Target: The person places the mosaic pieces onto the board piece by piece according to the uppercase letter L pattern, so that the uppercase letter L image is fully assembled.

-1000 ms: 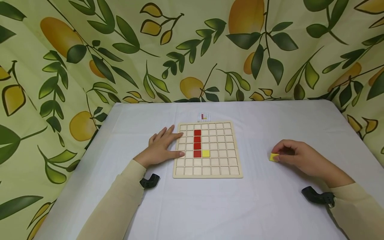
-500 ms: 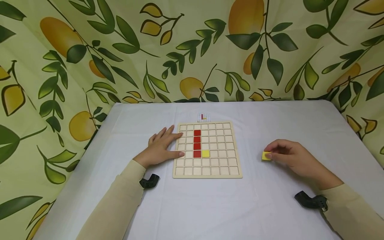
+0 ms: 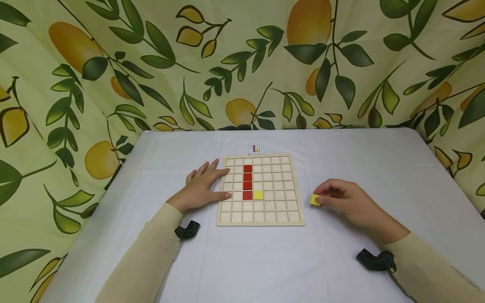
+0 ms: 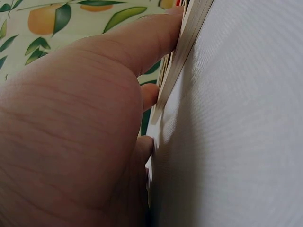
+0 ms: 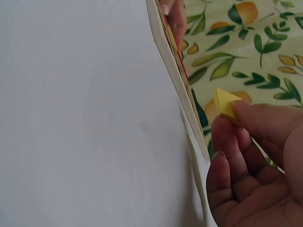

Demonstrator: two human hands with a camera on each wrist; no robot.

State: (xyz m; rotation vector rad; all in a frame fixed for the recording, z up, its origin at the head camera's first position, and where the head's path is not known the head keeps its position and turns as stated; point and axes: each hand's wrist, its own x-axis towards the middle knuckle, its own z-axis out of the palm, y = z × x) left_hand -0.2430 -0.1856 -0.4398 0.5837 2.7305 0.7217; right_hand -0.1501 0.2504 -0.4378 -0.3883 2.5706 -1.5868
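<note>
A square wooden grid board [image 3: 261,223] lies on the white tabletop. Red tiles [image 3: 247,177] fill a short column of its cells, and one yellow tile [image 3: 258,195] sits right of the lowest red one. My left hand [image 3: 202,185] rests at the board's left side, its thumb and index finger on the rim and edge cells. To the right of the board, my right hand [image 3: 350,203] pinches a yellow square tile [image 5: 226,102] between thumb and fingers, just off the board's right edge.
Behind the board's far edge lies a small printed card [image 3: 256,149] with a coloured grid pattern. A patterned curtain [image 3: 242,63] hangs behind and beside the white tabletop [image 3: 242,265]. Black wrist devices [image 3: 376,260] sit below both sleeves.
My right hand has moved left toward the board, carrying the yellow tile. The left hand stays on the board's left edge.
</note>
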